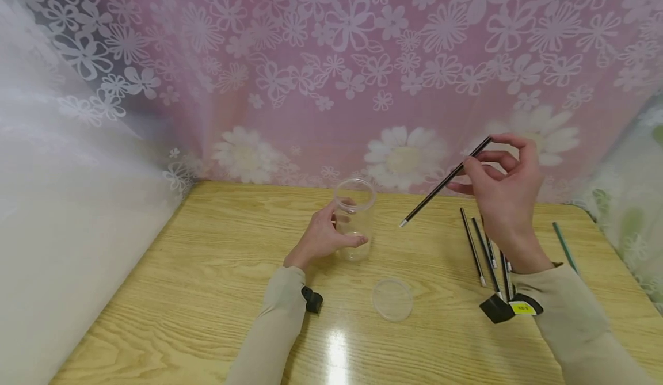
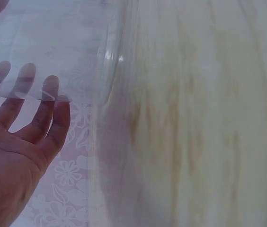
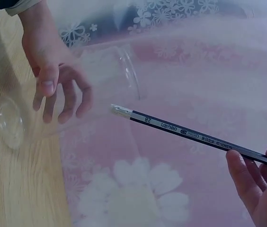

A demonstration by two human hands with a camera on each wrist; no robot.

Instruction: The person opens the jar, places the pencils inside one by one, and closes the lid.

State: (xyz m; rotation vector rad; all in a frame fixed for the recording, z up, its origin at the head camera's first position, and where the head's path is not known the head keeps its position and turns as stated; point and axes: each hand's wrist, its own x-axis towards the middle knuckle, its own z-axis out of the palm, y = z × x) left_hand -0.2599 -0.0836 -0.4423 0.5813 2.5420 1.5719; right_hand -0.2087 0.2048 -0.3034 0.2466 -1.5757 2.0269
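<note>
A clear plastic jar (image 1: 357, 221) without its lid stands upright on the table, and my left hand (image 1: 326, 232) grips it round the side. The left wrist view shows the fingers (image 2: 43, 118) curled behind the see-through wall of the jar (image 2: 72, 42). My right hand (image 1: 510, 195) pinches a dark pencil (image 1: 445, 180) up in the air, to the right of the jar. The pencil (image 3: 181, 132) slants, its white-tipped eraser end lower and pointing toward the jar. A gap separates that end from the jar's rim.
A round clear lid (image 1: 392, 299) lies in front of the jar. Several dark pencils (image 1: 472, 247) lie on the table below my right hand, some partly hidden by the wrist. A green pencil (image 1: 566, 247) lies farther right. A flowered pink curtain (image 1: 321, 86) hangs behind the table.
</note>
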